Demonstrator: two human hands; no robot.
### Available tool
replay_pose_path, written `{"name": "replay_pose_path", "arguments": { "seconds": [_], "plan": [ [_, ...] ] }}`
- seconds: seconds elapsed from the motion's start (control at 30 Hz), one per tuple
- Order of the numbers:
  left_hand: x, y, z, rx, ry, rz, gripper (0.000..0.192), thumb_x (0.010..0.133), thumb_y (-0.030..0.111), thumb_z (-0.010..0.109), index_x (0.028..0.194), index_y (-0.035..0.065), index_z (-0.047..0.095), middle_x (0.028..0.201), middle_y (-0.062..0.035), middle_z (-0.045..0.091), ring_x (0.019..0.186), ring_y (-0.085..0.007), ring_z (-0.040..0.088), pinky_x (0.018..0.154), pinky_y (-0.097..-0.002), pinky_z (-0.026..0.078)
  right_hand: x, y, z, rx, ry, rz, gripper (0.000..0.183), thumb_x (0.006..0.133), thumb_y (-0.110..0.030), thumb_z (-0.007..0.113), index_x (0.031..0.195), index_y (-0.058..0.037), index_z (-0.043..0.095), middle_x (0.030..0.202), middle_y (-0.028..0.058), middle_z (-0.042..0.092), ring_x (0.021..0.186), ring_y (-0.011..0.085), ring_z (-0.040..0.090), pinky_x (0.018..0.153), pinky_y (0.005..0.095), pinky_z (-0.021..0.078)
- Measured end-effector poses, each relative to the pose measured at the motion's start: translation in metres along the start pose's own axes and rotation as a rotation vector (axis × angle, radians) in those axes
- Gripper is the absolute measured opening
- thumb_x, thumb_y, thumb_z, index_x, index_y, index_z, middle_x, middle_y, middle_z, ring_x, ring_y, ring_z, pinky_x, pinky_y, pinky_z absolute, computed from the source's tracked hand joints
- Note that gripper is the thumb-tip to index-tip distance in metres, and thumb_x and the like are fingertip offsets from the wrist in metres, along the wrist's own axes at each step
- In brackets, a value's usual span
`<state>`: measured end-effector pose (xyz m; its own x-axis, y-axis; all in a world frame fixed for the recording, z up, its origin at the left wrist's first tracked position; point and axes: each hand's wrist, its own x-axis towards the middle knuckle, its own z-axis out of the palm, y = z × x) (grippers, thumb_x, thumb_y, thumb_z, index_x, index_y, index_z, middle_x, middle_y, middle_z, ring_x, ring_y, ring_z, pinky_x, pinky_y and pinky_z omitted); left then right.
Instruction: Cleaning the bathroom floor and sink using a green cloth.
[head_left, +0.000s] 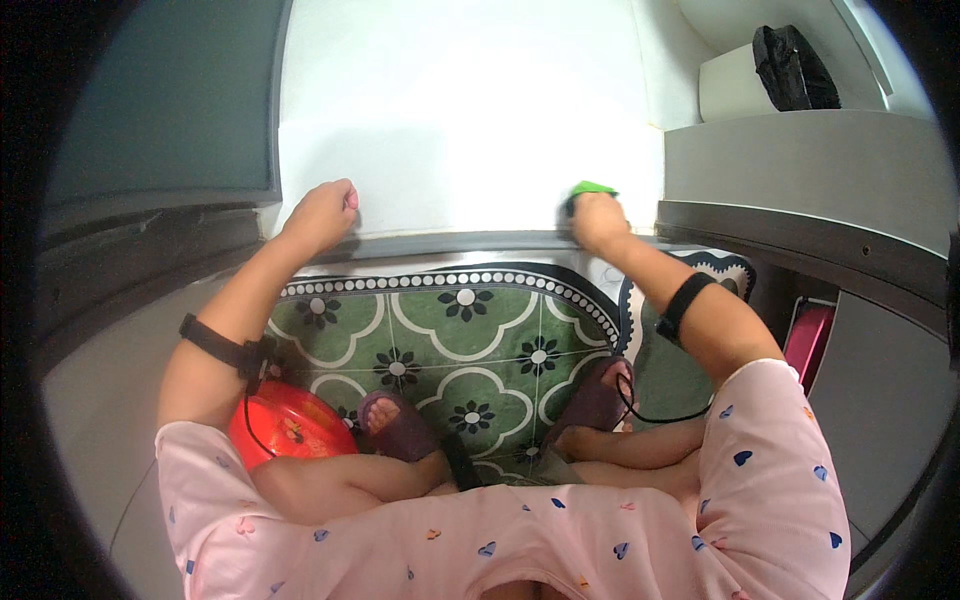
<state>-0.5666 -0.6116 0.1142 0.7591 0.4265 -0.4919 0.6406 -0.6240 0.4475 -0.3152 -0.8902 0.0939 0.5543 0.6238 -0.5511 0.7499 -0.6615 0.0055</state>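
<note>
My right hand (598, 217) grips a small green and black scrubber (592, 187) against the lower right of a smooth white surface (465, 150). Most of that tool is hidden by my fingers, so its exact kind is unclear. On the left, my left hand (319, 217) is curled into a loose fist at the same white surface, with nothing visible in it. A grey strip (450, 241) runs along the bottom edge of the surface, just below both hands.
Below lies a green patterned mat (465, 322) under my slippered feet. A red plastic basin or stool (292, 424) sits by my left leg. Dark-framed panel (172, 112) at left; grey cabinet (802, 161) at right, bearing a black bag (795, 71). A thin black cord (664, 418) hangs near my right leg.
</note>
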Motion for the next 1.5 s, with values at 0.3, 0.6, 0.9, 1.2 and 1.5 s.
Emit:
{"name": "replay_pose_path", "arguments": {
  "seconds": [0.3, 0.6, 0.9, 1.2, 1.5],
  "plan": [
    [-0.014, -0.006, -0.008, 0.006, 0.053, -0.056, 0.011, 0.075, 0.008, 0.046, 0.081, 0.0015, 0.053, 0.077, -0.0186, 0.058, 0.074, -0.0344, 0.055, 0.068, -0.0399, 0.043, 0.011, -0.231, 0.014, 0.538, 0.087, -0.439, 0.026, 0.082, -0.024, 0.054, 0.102, -0.0076, 0.055, 0.080, 0.0180, 0.060, 0.078, 0.0352, 0.058, 0.070, 0.0427, 0.0452],
    [-0.044, -0.031, -0.013, -0.013, 0.076, -0.150, 0.013, 0.074, 0.010, 0.048, 0.083, 0.0020, 0.053, 0.076, -0.0179, 0.058, 0.075, -0.0330, 0.056, 0.068, -0.0397, 0.043, 0.021, -0.069, 0.019, 0.189, 0.076, -0.561, 0.020, 0.076, -0.014, 0.056, 0.094, -0.0165, 0.064, 0.092, 0.0100, 0.062, 0.089, 0.0284, 0.057, 0.078, 0.0400, 0.0464],
    [-0.020, -0.019, -0.007, 0.005, 0.078, -0.051, 0.009, 0.074, 0.007, 0.050, 0.081, 0.0008, 0.051, 0.072, -0.0147, 0.057, 0.067, -0.0269, 0.055, 0.063, -0.0349, 0.043, -0.003, 0.082, 0.027, 0.141, 0.138, 0.178, 0.041, 0.078, -0.020, 0.057, 0.115, -0.0053, 0.044, 0.115, 0.0245, 0.044, 0.103, 0.0401, 0.048, 0.088, 0.0445, 0.0403],
    [-0.004, 0.013, -0.008, -0.001, -0.016, -0.081, 0.014, 0.075, 0.007, 0.044, 0.085, 0.0018, 0.053, 0.079, -0.0186, 0.058, 0.077, -0.0319, 0.056, 0.071, -0.0384, 0.044, 0.019, -0.116, 0.046, 0.689, 0.336, -0.389, 0.008, 0.064, -0.003, 0.056, 0.072, -0.0035, 0.056, 0.078, 0.0199, 0.056, 0.079, 0.0350, 0.054, 0.071, 0.0428, 0.0437],
    [-0.017, -0.002, -0.002, -0.098, 0.121, -0.004, 0.017, 0.074, 0.005, 0.045, 0.088, 0.0003, 0.054, 0.079, -0.0184, 0.058, 0.076, -0.0330, 0.055, 0.071, -0.0388, 0.043, 0.035, -0.069, -0.001, 0.843, 0.376, -0.154, 0.030, 0.068, -0.017, 0.058, 0.095, -0.0058, 0.053, 0.093, 0.0165, 0.055, 0.081, 0.0287, 0.052, 0.071, 0.0391, 0.0438]
  ]
}}
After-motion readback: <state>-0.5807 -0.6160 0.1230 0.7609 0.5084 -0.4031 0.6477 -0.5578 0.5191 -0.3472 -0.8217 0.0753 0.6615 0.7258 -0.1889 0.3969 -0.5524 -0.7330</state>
